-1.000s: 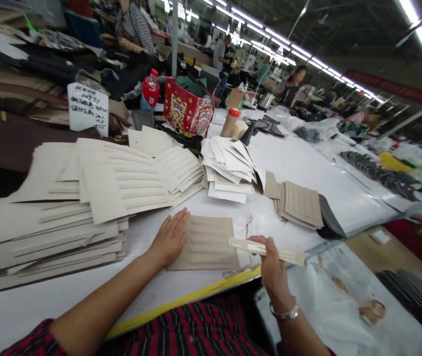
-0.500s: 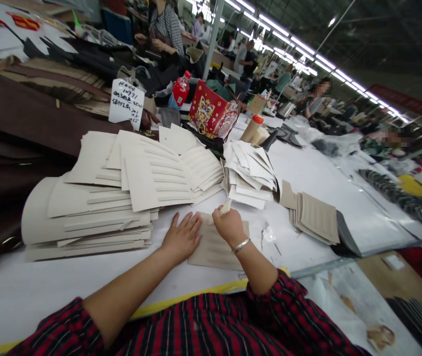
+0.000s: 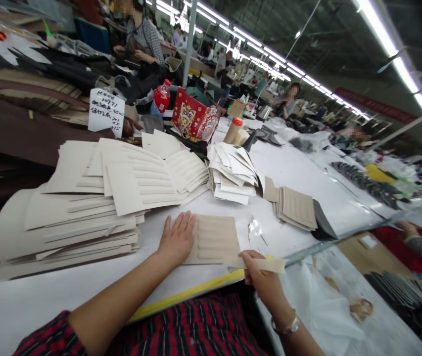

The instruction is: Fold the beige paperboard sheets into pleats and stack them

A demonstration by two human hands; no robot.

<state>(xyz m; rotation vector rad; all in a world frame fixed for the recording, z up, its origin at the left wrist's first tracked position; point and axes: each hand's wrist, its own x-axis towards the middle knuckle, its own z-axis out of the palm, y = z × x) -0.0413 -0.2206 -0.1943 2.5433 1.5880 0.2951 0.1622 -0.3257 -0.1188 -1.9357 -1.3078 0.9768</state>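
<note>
A beige panel with raised ribs (image 3: 216, 237) lies on the white table near its front edge. My left hand (image 3: 177, 238) rests flat on the panel's left side, fingers stretched out. At the panel's lower right corner, my right hand (image 3: 260, 277) pinches a pale strip (image 3: 273, 265), whose free end sticks out to the right. A bracelet is on that wrist. Beyond and left of my left hand are large cream sheets in piles (image 3: 84, 222), some with ribs. Several smaller ribbed panels (image 3: 296, 207) are stacked to the right.
White pieces (image 3: 231, 173) are piled behind the panel. Farther back stand a red patterned box (image 3: 195, 116), a red-capped bottle (image 3: 162, 98), an orange-lidded container (image 3: 233, 130) and a handwritten card (image 3: 106, 112). Dark material (image 3: 21, 128) covers the left. People work in the background.
My right hand has moved from the panel's upper edge down to its lower right corner, and the strip now shows extended. My left hand stays on the panel. The view has shifted.
</note>
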